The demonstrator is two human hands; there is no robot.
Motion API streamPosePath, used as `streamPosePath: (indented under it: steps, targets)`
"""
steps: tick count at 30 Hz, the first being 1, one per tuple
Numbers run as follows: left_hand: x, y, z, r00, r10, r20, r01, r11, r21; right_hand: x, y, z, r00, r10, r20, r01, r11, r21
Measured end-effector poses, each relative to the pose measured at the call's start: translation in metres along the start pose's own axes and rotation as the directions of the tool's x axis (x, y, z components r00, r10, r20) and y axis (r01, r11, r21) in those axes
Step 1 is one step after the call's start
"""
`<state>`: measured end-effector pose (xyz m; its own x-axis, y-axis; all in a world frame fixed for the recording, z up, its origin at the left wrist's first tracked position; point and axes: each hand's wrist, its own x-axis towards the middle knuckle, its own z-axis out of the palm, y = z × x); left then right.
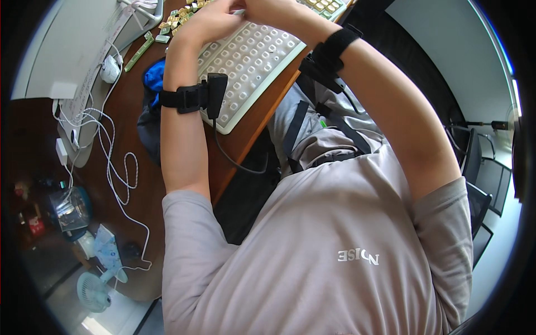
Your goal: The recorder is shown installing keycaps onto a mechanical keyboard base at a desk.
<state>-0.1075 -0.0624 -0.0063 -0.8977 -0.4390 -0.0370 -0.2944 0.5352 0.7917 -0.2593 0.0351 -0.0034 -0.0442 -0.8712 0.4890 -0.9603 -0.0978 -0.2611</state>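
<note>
At the top edge, my left hand (211,23) and my right hand (274,11) meet over a pale keyboard (245,78), their fingers drawn together and partly cut off by the frame. A small whitish piece (239,12) shows between them; its kind cannot be made out. The near part of the keyboard has its keycaps off, leaving rows of bare switch positions. Green and yellow keycaps (326,6) sit on its far right end. Left of my left hand lies a pile of loose yellow and green keycaps (177,21), with a long green bar-shaped keycap (138,52) beside it.
The brown desk (148,184) carries tangled white cables (106,125), a white plug (110,70) and a monitor stand at left. A blue and dark cloth item (151,106) lies by my left forearm. A small fan (94,291) stands lower left; chairs (480,195) are at right.
</note>
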Motion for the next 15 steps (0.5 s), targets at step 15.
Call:
streamPosePath:
  steps: [15]
  targets:
    - [-0.001,0.004,-0.003,0.998,-0.003,-0.059,0.003,1.0,0.003,0.012,-0.005,-0.017,0.926,0.327,0.187,-0.315,0.945,-0.09]
